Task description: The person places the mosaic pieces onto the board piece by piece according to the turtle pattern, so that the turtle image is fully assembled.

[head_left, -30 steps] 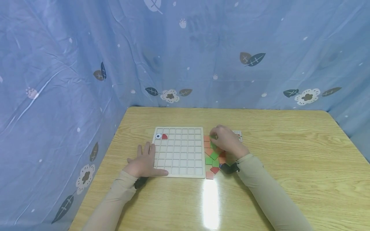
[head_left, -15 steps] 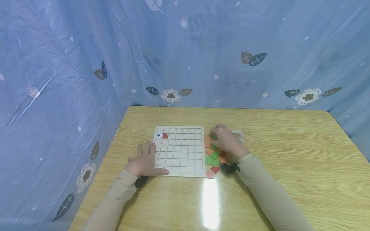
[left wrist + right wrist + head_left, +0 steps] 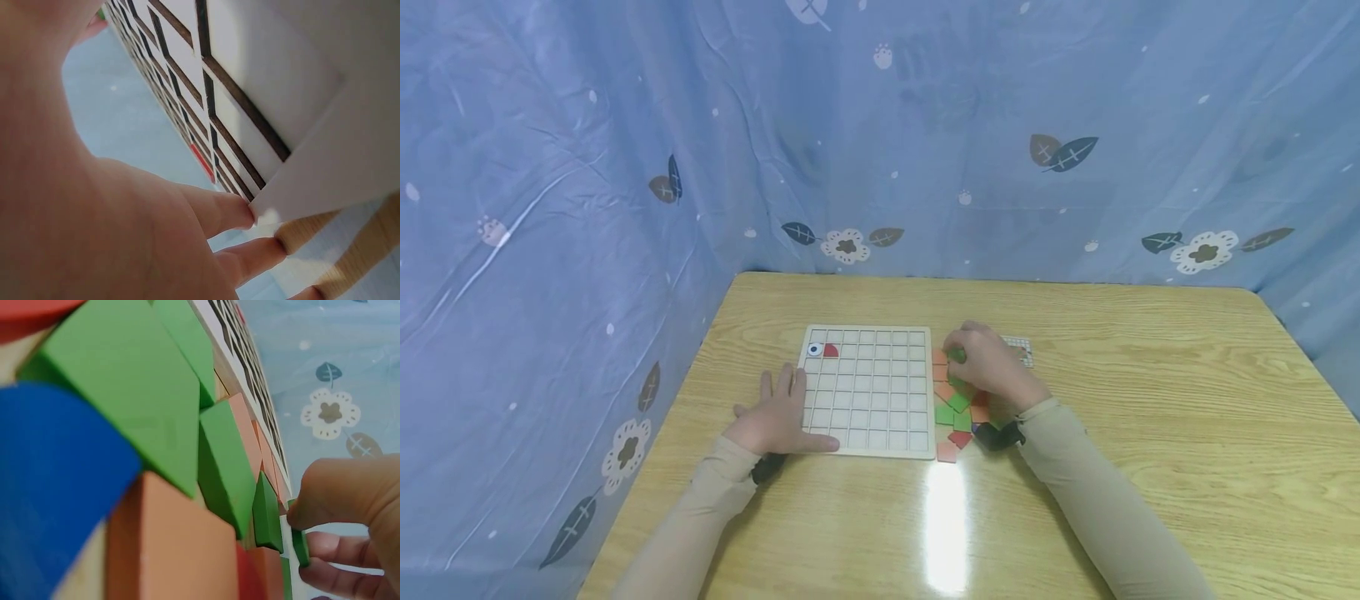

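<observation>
A pale wooden grid board [image 3: 877, 392] lies on the table. Its upper left cells hold an eye tile [image 3: 815, 350] and, beside it, a red rounded tile [image 3: 831, 351]. My left hand [image 3: 771, 423] rests at the board's left edge, fingers spread and thumb along the near edge. In the left wrist view, a fingertip touches the board's rim [image 3: 325, 162]. Right of the board, my right hand [image 3: 992, 362] pinches a green tile [image 3: 300, 545] between thumb and fingers, above loose tiles. Part of that tile is hidden by the fingers.
Loose green tiles [image 3: 959, 402], orange tiles [image 3: 943, 390] and a red tile [image 3: 959, 439] lie along the board's right side. A blue tile [image 3: 56, 487] is among them. Behind the right hand lies a small grid-printed card [image 3: 1024, 350], partly covered. A blue curtain [image 3: 962, 167] stands behind the table.
The head view has shifted slightly. Both hands stay nearly in place; the green tile shows a little more between the right fingers than a second ago.
</observation>
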A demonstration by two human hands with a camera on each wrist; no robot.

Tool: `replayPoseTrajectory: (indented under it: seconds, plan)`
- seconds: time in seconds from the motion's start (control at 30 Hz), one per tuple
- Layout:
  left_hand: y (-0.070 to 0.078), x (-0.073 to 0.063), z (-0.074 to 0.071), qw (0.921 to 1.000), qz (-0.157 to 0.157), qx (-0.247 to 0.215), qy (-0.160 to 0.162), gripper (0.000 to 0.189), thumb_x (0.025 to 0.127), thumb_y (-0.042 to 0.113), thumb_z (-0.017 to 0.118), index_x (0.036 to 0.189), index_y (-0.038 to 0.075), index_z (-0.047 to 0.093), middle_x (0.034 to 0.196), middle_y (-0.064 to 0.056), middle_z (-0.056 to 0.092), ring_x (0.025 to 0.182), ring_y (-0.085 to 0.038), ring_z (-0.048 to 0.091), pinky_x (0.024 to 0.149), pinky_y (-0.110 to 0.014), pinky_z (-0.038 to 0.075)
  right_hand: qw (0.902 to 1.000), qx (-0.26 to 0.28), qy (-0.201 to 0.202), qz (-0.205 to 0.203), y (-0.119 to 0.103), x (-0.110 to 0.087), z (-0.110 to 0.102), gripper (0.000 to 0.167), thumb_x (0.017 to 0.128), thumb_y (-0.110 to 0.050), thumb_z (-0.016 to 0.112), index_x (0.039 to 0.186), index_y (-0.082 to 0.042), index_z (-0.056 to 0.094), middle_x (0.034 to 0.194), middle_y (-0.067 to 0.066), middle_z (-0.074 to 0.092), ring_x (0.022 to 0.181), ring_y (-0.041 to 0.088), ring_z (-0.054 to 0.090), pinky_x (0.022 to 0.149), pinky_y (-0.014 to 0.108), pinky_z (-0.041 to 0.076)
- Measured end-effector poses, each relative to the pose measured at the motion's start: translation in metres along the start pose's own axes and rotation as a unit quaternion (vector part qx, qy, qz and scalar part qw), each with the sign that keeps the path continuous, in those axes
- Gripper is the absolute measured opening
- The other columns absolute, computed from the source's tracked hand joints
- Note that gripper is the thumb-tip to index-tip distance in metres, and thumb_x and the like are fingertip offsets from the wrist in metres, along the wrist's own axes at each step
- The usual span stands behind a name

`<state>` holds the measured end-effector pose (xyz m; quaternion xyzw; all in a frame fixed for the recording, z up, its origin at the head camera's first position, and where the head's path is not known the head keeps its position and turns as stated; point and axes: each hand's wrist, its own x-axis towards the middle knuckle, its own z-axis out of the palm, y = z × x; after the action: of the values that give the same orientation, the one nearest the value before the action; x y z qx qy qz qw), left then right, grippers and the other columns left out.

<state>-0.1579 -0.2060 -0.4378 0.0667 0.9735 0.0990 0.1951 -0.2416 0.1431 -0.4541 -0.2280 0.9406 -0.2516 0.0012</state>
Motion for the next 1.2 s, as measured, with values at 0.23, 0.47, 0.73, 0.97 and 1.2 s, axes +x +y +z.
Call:
replayPoseTrajectory:
  seconds: [0.23, 0.47, 0.73, 0.97, 1.2]
  plan:
    - [0.002, -0.003, -0.005, 1.0, 0.002, -0.007, -0.004, 0.137, 0.074, 0.074, 0.079, 0.163, -0.006, 0.013, 0.171, -0.031, 0.008, 0.152, -0.064, 0.006, 0.09, -0.096, 0.022, 0.9992, 0.01, 0.013, -0.036, -0.013, 0.001, -0.001, 0.022, 0.084, -0.01, 0.077, 0.106, -0.01, 0.078, 0.103, 0.003, 0.066, 0.084, 0.019, 0.057, 0.072, 0.035, 0.051]
    - [-0.002, -0.002, -0.01, 0.9999, 0.007, 0.0, -0.014, 0.138, 0.075, 0.075, 0.078, 0.164, -0.004, 0.01, 0.171, -0.03, 0.007, 0.154, -0.062, 0.005, 0.093, -0.095, 0.024, 0.9969, 0.032, 0.012, -0.071, -0.031, 0.003, 0.0, 0.023, 0.09, -0.011, 0.073, 0.112, -0.006, 0.077, 0.107, 0.005, 0.067, 0.087, 0.019, 0.06, 0.081, 0.039, 0.055]
    - [-0.005, -0.001, -0.009, 0.9998, 0.014, -0.006, -0.012, 0.14, 0.071, 0.074, 0.082, 0.165, -0.003, 0.011, 0.172, -0.029, 0.009, 0.155, -0.06, 0.008, 0.093, -0.094, 0.025, 0.9928, 0.045, 0.014, -0.11, -0.053, 0.008, 0.008, 0.022, 0.089, -0.009, 0.073, 0.11, -0.005, 0.077, 0.102, 0.004, 0.067, 0.08, 0.016, 0.055, 0.073, 0.031, 0.051]
    - [-0.004, -0.002, -0.007, 0.9999, 0.009, -0.006, -0.013, 0.142, 0.07, 0.076, 0.081, 0.165, -0.002, 0.01, 0.172, -0.029, 0.007, 0.155, -0.06, 0.006, 0.095, -0.094, 0.024, 0.9917, 0.041, 0.006, -0.122, -0.075, 0.015, 0.015, 0.021, 0.089, -0.012, 0.072, 0.108, -0.007, 0.078, 0.102, 0.002, 0.068, 0.086, 0.018, 0.057, 0.073, 0.03, 0.05]
    - [-0.004, -0.002, -0.007, 0.9998, 0.005, -0.003, -0.016, 0.144, 0.07, 0.078, 0.081, 0.165, -0.002, 0.009, 0.172, -0.029, 0.005, 0.154, -0.061, 0.006, 0.096, -0.093, 0.024, 0.9892, 0.045, -0.029, -0.137, -0.102, 0.034, 0.026, 0.023, 0.087, -0.009, 0.072, 0.11, -0.008, 0.078, 0.105, 0.0, 0.068, 0.092, 0.015, 0.058, 0.084, 0.031, 0.054]
